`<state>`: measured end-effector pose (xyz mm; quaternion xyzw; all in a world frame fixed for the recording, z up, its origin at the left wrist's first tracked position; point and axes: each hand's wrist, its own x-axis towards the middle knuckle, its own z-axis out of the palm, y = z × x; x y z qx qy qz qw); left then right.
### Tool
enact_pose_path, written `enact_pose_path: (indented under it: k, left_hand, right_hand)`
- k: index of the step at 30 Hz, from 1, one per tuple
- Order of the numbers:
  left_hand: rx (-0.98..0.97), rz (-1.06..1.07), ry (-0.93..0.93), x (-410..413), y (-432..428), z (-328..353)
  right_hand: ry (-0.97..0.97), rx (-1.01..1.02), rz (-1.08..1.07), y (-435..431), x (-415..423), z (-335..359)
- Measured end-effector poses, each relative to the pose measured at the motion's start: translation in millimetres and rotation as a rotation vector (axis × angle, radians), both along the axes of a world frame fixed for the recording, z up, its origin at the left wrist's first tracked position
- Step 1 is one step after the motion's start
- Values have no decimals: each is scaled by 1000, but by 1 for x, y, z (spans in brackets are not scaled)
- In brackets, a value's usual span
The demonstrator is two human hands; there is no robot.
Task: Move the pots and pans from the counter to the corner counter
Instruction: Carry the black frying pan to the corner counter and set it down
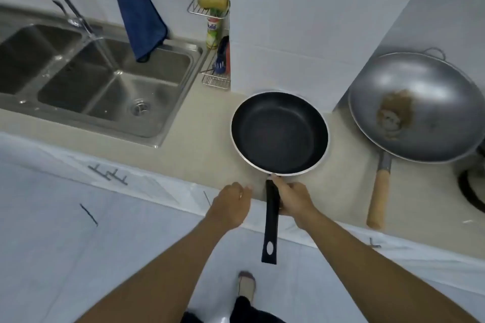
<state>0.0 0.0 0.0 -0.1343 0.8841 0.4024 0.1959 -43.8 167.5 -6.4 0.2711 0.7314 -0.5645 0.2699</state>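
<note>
Head camera, looking down: the right hand [294, 198] grips the black handle [271, 220] of a black frying pan [279, 132], close to the pan's bowl. The left hand [231, 204] is just beside it, fingers loosely curled, holding nothing. The pan is over the beige counter [204, 144], between a steel sink [105, 81] and a metal wok [420, 105]; I cannot tell whether it rests there.

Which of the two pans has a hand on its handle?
The black frying pan, gripped by the right hand on its black handle. The silver wok with the wooden handle lies untouched.
</note>
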Motion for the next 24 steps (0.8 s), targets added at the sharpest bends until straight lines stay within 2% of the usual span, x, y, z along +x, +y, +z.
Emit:
enact_pose_path:
  k: [5,10,13,19,24]
  left_hand:
    - [104,9,-149,14,19,-15]
    - [410,134,-408,24,35,-20]
    - [529,161,-506,30,42,-21]
    - [614,198,-565,36,51,-20]
    - [478,211,-387,47,55,-28]
  right_hand:
    - [-57,-154,-70,-12,-8,-5]
    - [-56,-191,-113,-26,-12,-10]
    - [-90,-156,-70,-26,-14,-12]
    - [-97,-133,-57,-31,-16,-14]
    - [-79,-128,-21,-36,-16,-14]
